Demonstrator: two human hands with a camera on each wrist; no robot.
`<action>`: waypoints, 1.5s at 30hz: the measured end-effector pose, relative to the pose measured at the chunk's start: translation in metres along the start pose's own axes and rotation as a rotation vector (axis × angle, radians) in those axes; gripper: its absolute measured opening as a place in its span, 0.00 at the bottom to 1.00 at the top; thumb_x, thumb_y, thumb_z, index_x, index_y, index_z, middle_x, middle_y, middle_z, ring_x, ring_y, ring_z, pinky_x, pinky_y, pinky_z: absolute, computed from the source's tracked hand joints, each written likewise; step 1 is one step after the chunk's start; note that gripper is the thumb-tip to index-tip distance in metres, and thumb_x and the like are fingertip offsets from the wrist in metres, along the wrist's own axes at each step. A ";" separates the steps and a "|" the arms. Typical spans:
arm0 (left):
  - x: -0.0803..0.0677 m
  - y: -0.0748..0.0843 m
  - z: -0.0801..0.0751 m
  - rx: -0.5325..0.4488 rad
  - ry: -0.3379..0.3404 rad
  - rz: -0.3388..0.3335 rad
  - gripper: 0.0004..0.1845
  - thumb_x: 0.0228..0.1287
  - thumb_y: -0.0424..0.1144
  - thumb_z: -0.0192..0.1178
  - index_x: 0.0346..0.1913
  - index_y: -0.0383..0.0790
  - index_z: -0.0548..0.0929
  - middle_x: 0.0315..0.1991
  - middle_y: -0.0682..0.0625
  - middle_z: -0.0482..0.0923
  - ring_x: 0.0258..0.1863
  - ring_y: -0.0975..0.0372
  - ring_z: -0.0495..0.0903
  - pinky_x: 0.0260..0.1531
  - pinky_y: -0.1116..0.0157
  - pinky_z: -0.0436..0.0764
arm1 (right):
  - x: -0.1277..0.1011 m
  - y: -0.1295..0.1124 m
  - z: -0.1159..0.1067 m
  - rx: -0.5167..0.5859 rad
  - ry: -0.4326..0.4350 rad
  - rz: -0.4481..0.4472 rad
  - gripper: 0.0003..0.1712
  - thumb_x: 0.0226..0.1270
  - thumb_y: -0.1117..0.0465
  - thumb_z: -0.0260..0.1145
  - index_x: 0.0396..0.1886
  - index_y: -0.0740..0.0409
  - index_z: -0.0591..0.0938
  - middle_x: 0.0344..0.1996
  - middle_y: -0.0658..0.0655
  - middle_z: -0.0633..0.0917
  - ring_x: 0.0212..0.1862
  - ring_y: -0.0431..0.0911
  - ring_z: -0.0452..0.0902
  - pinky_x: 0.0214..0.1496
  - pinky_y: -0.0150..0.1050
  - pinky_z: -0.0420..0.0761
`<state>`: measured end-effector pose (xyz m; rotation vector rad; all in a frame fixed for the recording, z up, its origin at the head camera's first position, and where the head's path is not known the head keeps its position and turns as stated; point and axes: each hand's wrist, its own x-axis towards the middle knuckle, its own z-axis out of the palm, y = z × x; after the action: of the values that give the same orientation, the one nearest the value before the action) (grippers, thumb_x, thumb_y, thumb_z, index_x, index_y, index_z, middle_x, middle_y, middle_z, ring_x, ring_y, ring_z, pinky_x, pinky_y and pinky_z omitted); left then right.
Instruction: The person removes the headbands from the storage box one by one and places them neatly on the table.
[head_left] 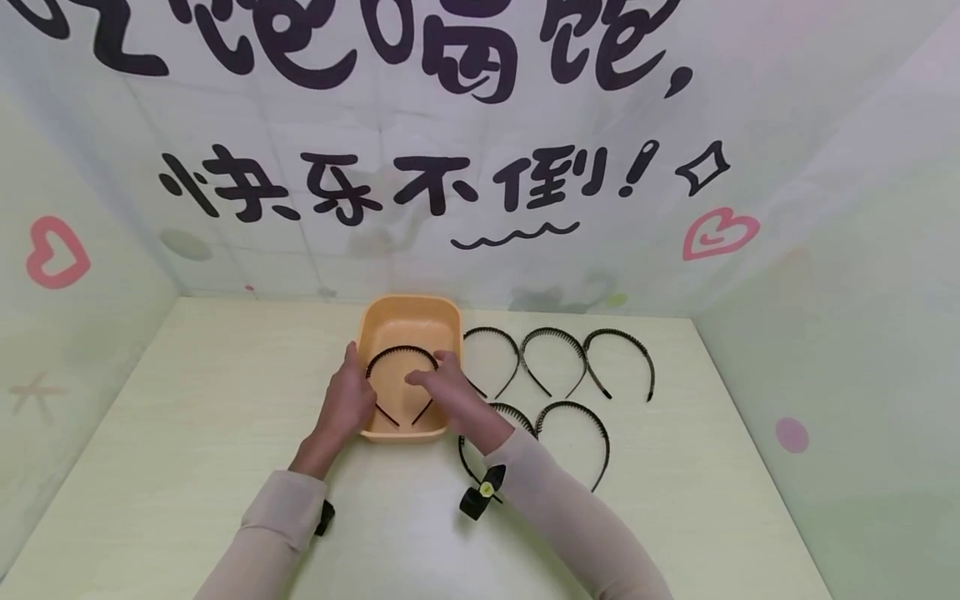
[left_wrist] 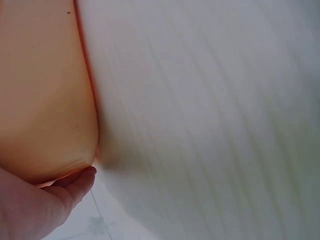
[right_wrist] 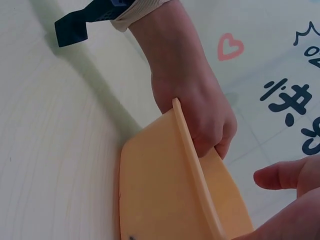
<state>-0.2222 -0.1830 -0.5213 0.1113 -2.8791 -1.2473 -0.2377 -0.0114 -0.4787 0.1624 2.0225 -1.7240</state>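
An orange plastic basin (head_left: 408, 310) stands on the table with a black toothed headband (head_left: 401, 348) in it, the arch toward the back wall. My left hand (head_left: 348, 398) grips the basin's left rim; in the left wrist view its fingers (left_wrist: 80, 185) lie against the basin's outer wall. At the right rim is my right hand (head_left: 450, 390), reaching over the edge, close to the headband's right side. Its thumb (right_wrist: 280, 175) is stretched out in the right wrist view, and nothing shows in its grasp.
Right of the basin, three dark headbands (head_left: 553, 332) lie in a back row. Two more headbands (head_left: 573, 406) lie in front, one partly under my right forearm. A printed wall (head_left: 405, 258) stands behind the table, with side walls left and right.
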 end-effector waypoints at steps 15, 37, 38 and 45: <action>0.001 -0.001 -0.003 0.002 0.018 0.015 0.36 0.66 0.23 0.37 0.75 0.21 0.38 0.67 0.20 0.60 0.55 0.36 0.76 0.46 0.47 0.79 | 0.003 -0.008 -0.001 0.104 0.102 -0.275 0.20 0.67 0.64 0.66 0.55 0.69 0.77 0.56 0.63 0.81 0.59 0.55 0.78 0.58 0.43 0.80; -0.001 -0.001 0.000 -0.002 0.004 -0.002 0.39 0.64 0.23 0.39 0.76 0.22 0.38 0.66 0.19 0.62 0.48 0.40 0.79 0.36 0.55 0.79 | 0.013 -0.003 -0.008 -0.030 0.081 -0.220 0.14 0.65 0.69 0.68 0.50 0.65 0.79 0.38 0.67 0.87 0.28 0.45 0.85 0.34 0.44 0.86; -0.001 -0.001 0.000 0.001 0.005 -0.001 0.38 0.64 0.23 0.39 0.76 0.22 0.38 0.66 0.19 0.61 0.49 0.40 0.79 0.37 0.54 0.79 | 0.014 -0.003 -0.008 -0.037 0.087 -0.225 0.14 0.65 0.69 0.67 0.50 0.66 0.79 0.39 0.68 0.87 0.28 0.45 0.85 0.33 0.42 0.86; 0.000 0.001 -0.001 0.005 0.002 -0.014 0.38 0.64 0.23 0.39 0.76 0.22 0.38 0.65 0.19 0.63 0.44 0.42 0.79 0.33 0.55 0.78 | 0.015 -0.004 -0.014 -0.058 0.121 -0.215 0.13 0.64 0.71 0.68 0.48 0.64 0.82 0.34 0.60 0.86 0.26 0.44 0.85 0.29 0.38 0.85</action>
<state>-0.2217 -0.1836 -0.5200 0.1337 -2.8847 -1.2417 -0.2560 -0.0016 -0.4798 0.0316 2.2465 -1.8190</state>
